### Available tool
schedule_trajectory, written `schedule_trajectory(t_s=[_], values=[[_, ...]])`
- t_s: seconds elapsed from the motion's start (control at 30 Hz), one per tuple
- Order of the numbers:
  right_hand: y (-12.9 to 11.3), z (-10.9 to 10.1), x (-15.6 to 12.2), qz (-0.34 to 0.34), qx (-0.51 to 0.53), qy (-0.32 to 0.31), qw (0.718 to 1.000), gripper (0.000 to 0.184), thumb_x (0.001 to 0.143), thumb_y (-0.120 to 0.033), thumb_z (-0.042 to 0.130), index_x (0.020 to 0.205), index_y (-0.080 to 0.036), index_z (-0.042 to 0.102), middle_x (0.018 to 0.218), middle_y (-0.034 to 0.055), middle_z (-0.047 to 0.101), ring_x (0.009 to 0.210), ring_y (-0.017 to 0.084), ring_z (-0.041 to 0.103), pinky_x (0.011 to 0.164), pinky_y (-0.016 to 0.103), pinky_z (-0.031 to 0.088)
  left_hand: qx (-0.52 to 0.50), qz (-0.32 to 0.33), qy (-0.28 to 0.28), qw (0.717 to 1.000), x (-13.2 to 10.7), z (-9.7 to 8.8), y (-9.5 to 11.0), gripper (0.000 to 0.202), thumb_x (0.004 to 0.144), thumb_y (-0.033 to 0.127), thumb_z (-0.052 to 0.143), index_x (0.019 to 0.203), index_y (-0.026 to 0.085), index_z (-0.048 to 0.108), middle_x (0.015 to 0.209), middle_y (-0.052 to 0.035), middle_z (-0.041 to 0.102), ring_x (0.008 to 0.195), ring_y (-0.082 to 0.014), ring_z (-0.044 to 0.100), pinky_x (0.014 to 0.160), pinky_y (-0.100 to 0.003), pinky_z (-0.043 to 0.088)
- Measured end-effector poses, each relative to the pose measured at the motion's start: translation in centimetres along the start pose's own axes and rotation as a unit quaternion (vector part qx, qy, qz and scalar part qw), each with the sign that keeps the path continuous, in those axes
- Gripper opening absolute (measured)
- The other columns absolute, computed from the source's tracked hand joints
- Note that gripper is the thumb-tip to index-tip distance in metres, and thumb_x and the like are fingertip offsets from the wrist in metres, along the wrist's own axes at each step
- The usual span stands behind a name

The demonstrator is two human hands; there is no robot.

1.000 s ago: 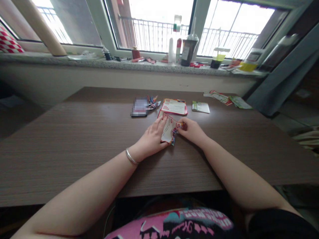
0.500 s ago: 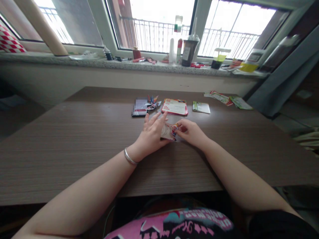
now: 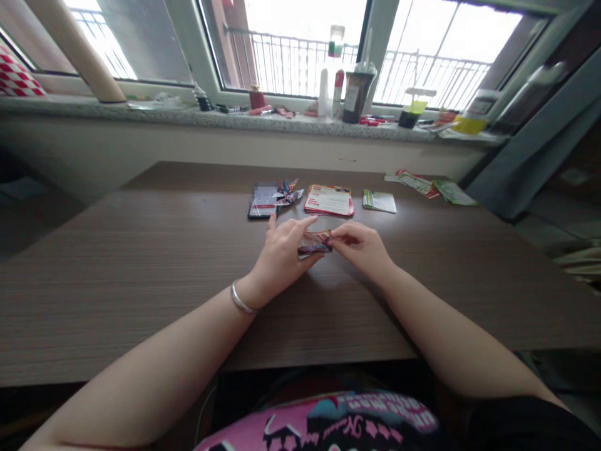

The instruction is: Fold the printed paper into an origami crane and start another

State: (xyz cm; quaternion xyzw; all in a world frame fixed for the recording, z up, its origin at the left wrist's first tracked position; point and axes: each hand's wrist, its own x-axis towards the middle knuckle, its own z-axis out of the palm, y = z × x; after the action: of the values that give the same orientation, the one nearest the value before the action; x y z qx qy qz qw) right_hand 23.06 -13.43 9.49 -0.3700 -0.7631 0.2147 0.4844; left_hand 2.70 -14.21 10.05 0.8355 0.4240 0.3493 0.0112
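Note:
A small piece of colourful printed paper (image 3: 315, 242), folded into a narrow strip, is held between my two hands just above the table. My left hand (image 3: 285, 249) has its thumb below the paper and its fingers behind it, the left end of the paper hidden by the palm. The fingertips of my right hand (image 3: 360, 245) pinch the paper's right end. Just beyond the hands lie a phone (image 3: 263, 203), a folded paper star shape (image 3: 288, 194) overlapping its edge, and a stack of red-edged printed sheets (image 3: 329, 200).
A small green-and-white stack of paper (image 3: 379, 202) lies right of the printed sheets. Loose printed papers (image 3: 420, 185) rest at the far right of the brown table (image 3: 141, 263). Cups, bottles and pens stand along the windowsill (image 3: 291, 122).
The paper has gone from a broader face with its pale side showing to a narrow folded strip with its printed side up. My right fingers have shifted slightly upward along its end.

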Motion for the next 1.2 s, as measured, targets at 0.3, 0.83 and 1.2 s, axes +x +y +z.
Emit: schedule_trajectory(t_s=[0.3, 0.83, 1.2], values=[[-0.3, 0.1, -0.2, 0.064, 0.063, -0.02, 0.996, 0.016, 0.084, -0.024, 0.058, 0.099, -0.022, 0.066, 0.097, 0.004, 0.071, 0.089, 0.017, 0.067, 0.071, 0.029, 0.055, -0.094, -0.008, 0.062, 0.994, 0.3, -0.1, 0.1, 0.018, 0.078, 0.03, 0.074, 0.092, 0.022, 0.066, 0.093, -0.0025, 0.062, 0.091, -0.0191, 0.058, 0.103, -0.048, 0.04], [-0.8, 0.1, -0.3, -0.032, -0.006, 0.006, 0.999, 0.01, 0.083, -0.028, 0.069, 0.09, -0.024, 0.074, 0.092, 0.0048, 0.073, 0.085, 0.015, 0.067, 0.067, 0.028, 0.056, -0.179, -0.031, 0.031, 0.983, 0.4, 0.0, 0.3, 0.011, 0.082, 0.025, 0.069, 0.093, 0.023, 0.066, 0.096, -0.0022, 0.074, 0.09, -0.0194, 0.067, 0.112, -0.057, 0.026], [-1.1, 0.4, -0.3, -0.053, -0.003, 0.031, 0.998, 0.009, 0.084, -0.027, 0.068, 0.086, -0.025, 0.076, 0.086, 0.0043, 0.073, 0.08, 0.015, 0.067, 0.066, 0.029, 0.056, -0.185, -0.015, 0.051, 0.981, 0.3, 0.3, 0.1, 0.004, 0.083, 0.026, 0.069, 0.084, 0.022, 0.067, 0.094, -0.0011, 0.074, 0.091, -0.0178, 0.068, 0.112, -0.054, 0.027]])
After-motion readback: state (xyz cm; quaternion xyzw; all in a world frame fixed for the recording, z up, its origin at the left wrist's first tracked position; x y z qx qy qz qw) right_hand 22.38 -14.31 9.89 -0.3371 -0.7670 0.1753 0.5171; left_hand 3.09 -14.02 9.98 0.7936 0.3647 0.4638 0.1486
